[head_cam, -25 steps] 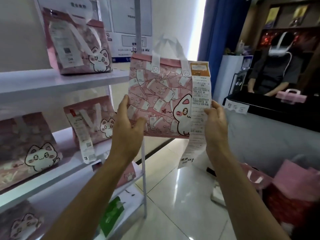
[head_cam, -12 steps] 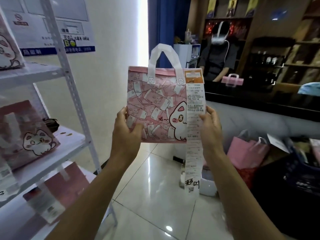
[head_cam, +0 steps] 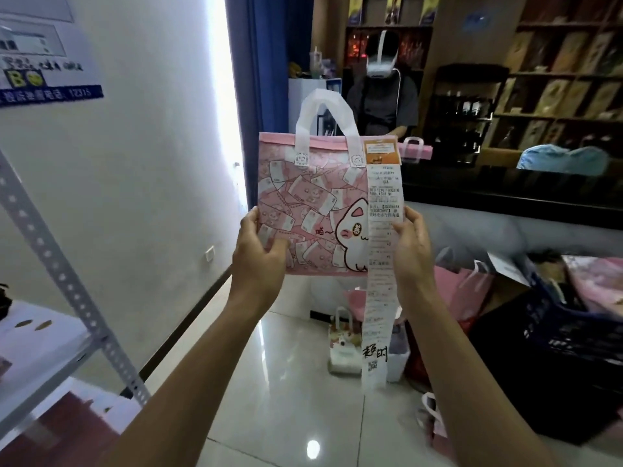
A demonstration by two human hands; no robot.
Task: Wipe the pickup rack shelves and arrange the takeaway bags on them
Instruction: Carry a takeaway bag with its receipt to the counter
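So I've got both arms stretched out in front, holding the pink cat takeaway bag (head_cam: 313, 210) upright in the air over the tiled floor (head_cam: 269, 382), off to the right of the rack shelf (head_cam: 40, 335). My left hand (head_cam: 258, 256) grips its lower left edge, thumb curled across the front, while my right hand (head_cam: 411, 254) pinches the right edge along with the long receipt (head_cam: 379, 281) dangling below the bag. White handles (head_cam: 325, 112) stick straight up.

A blue curtain (head_cam: 266, 62) hangs by the white wall (head_cam: 151, 163); a person in dark clothes (head_cam: 384, 96) stands behind the dark desk (head_cam: 505, 193), wooden shelving (head_cam: 556, 79) behind
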